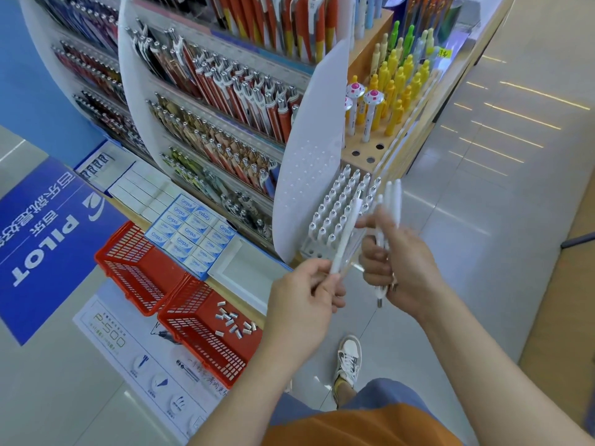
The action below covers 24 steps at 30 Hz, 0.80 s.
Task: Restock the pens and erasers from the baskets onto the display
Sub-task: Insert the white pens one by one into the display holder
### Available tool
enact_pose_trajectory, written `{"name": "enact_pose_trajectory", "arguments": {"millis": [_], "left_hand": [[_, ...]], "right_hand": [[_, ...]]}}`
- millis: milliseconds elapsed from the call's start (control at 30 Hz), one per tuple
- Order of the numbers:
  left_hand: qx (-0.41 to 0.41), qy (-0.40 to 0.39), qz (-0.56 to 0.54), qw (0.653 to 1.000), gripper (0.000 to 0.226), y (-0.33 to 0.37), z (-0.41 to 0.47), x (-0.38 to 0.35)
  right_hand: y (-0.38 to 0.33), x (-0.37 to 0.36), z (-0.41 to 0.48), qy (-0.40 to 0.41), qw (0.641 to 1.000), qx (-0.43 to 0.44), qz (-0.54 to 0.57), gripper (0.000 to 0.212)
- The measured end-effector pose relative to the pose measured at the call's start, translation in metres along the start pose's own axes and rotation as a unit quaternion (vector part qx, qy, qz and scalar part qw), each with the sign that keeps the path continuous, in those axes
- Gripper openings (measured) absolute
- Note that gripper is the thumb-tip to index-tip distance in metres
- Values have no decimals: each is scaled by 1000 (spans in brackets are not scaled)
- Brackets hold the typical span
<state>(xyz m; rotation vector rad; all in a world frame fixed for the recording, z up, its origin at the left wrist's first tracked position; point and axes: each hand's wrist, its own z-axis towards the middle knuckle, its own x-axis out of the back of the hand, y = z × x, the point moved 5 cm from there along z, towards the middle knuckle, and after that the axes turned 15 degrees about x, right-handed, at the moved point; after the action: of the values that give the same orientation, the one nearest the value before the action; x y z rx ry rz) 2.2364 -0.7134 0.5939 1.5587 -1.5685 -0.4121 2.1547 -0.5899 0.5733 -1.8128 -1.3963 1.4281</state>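
The left hand (306, 294) pinched one white pen (347, 235) by its lower end, between thumb and fingertips, just in front of the near edge of the white pen rack (335, 217) at the end of the display (309, 162). That pen's long axis ran steeply up and slightly to the right, with its upper end lying over the rack's front rows. Held low like that, it seemed ready to be steered into a hole (a few at the rack's near edge looked unfilled).

The right hand (399, 268) was closed round a bundle of white pens (391, 201), kept close beside the rack, probably as a supply to draw from one at a time. The bundle stood nearly upright: a metal tip poked out below the palm and the blunt ends rose above the fingers. That matched the pens already seated in the rack, which showed their top ends.

On the floor below the display's front edge sat two red baskets. The farther basket (138, 268) looked bare inside, while small erasers (235, 320) lay scattered along the far side of the nearer basket (209, 346). Boxed Campus erasers (190, 226) filled a tray on the display's bottom ledge, so the eraser share of the job appeared unfinished
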Motion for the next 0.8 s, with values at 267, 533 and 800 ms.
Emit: {"name": "enact_pose_trajectory", "arguments": {"millis": [267, 533, 800], "left_hand": [[-26, -21, 80, 996, 11, 3, 6, 7], [-71, 21, -61, 995, 13, 31, 6, 32], [-148, 188, -104, 965, 24, 36, 1, 64]], "right_hand": [[10, -5, -11, -127, 988, 8, -91, 23], [3, -14, -19, -238, 937, 13, -257, 21], [-5, 40, 10, 47, 999, 22, 12, 20]]}}
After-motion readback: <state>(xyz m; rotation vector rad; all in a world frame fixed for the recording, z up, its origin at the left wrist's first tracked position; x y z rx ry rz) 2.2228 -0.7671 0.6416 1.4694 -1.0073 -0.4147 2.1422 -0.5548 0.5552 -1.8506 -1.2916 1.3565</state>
